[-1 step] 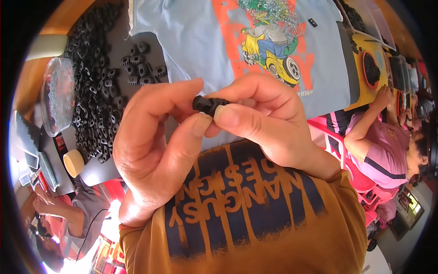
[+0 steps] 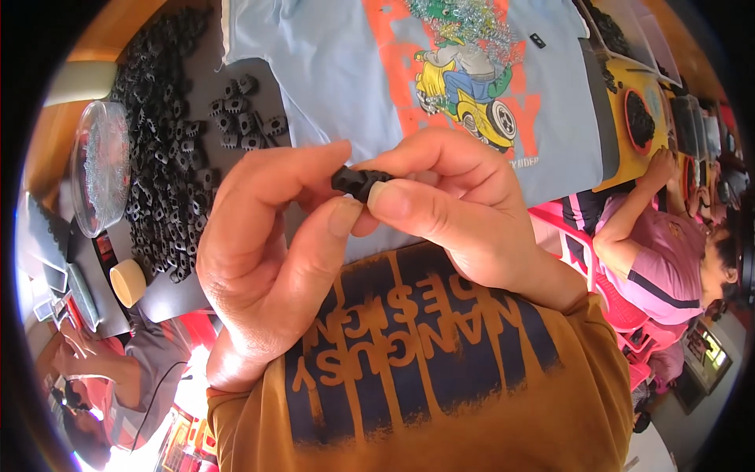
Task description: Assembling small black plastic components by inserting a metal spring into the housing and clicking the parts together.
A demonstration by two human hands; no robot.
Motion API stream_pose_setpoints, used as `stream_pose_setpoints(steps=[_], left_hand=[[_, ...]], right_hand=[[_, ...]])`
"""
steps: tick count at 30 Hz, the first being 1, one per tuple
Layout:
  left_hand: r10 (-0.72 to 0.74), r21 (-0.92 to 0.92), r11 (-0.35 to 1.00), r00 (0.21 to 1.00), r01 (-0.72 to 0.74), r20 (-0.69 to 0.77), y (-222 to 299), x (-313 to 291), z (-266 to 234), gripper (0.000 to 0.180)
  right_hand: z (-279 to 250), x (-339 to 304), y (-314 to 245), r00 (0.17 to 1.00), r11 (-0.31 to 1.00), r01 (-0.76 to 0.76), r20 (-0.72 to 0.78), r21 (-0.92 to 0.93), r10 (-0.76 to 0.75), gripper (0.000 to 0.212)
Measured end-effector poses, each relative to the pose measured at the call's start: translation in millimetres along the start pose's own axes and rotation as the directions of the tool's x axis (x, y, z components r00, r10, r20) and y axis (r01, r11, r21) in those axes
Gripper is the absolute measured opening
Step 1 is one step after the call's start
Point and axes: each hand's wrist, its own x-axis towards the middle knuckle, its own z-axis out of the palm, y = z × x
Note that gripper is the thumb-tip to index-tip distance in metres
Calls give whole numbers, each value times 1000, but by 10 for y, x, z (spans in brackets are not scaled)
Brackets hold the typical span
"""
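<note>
Between my two hands, above the front of a light-blue shirt (image 2: 338,63) spread over the table, is a small black plastic part (image 2: 358,182). My right hand (image 2: 472,212) pinches its right end between thumb and forefinger. The thumb and curled fingers of my left hand (image 2: 263,228) close about the left end; the fingers behind it are partly hidden. A loose heap of thin silvery springs (image 2: 503,59) lies on the shirt's far side, near a single small black piece (image 2: 538,40).
Many black parts (image 2: 161,149) are heaped at left, with a smaller cluster (image 2: 240,114) beside them. A clear round dish (image 2: 102,169) holds silvery springs. A beige cup (image 2: 127,282) stands near the left edge. Other people sit at both sides; a red bowl (image 2: 640,118) of black pieces is at right.
</note>
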Motion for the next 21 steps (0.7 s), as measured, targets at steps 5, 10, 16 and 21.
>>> stream_pose_setpoints(steps=[5,10,16,21], left_hand=[[274,351,899,961,-263,17,-89,47,-19,46],[518,675,613,854,-410,49,-210,58,60,53],[646,684,484,750,-545,141,-284,154,65,45],[663,634,486,726,-602,181,-366,156,51,41]], right_hand=[[-49,19,18,995,996,-90,-55,-26,88,14],[-55,29,53,981,983,-162,-96,86,170,14],[-83,57,117,976,970,-180,-92,165,197,14],[-117,76,136,975,969,-197,-71,148,209,13]])
